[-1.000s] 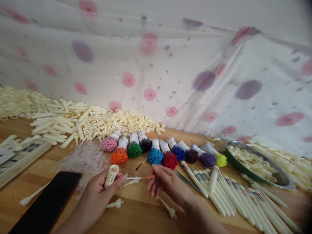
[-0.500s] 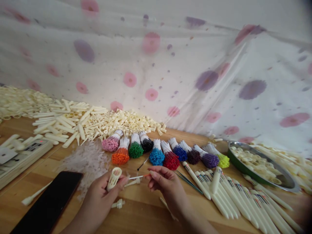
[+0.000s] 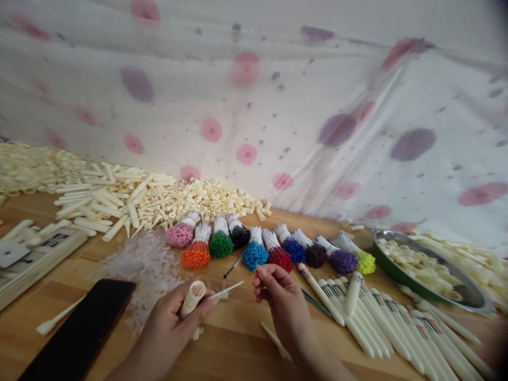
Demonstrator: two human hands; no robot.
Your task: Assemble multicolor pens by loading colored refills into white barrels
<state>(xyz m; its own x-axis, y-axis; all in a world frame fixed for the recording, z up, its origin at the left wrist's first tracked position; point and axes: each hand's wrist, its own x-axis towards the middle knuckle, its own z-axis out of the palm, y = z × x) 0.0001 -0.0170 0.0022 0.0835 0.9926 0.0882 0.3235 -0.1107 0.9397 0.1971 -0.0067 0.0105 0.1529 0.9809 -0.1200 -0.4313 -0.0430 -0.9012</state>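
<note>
My left hand (image 3: 170,317) is closed round a cream slotted pen barrel piece (image 3: 192,297), its open end tilted up. Between that hand's thumb and fingers a thin white pen refill (image 3: 230,289) sticks out to the right. My right hand (image 3: 283,301) pinches a small orange piece (image 3: 251,277) near the refill's far end; whether the two are joined I cannot tell. Bundles of white refills with coloured ends stand behind my hands, among them an orange bundle (image 3: 196,254), a blue one (image 3: 256,255) and a red one (image 3: 279,256).
A black phone (image 3: 79,328) lies at the left, near a power strip (image 3: 43,254). Cream pen parts (image 3: 119,196) are heaped behind. Assembled pens (image 3: 369,317) lie in a row at the right, before a green-sided metal dish (image 3: 420,291). Tweezers (image 3: 317,303) lie beside my right hand.
My right hand has moved a little up and right with the orange piece. More of the white refill shows beyond my left hand, which has shifted slightly right and down.
</note>
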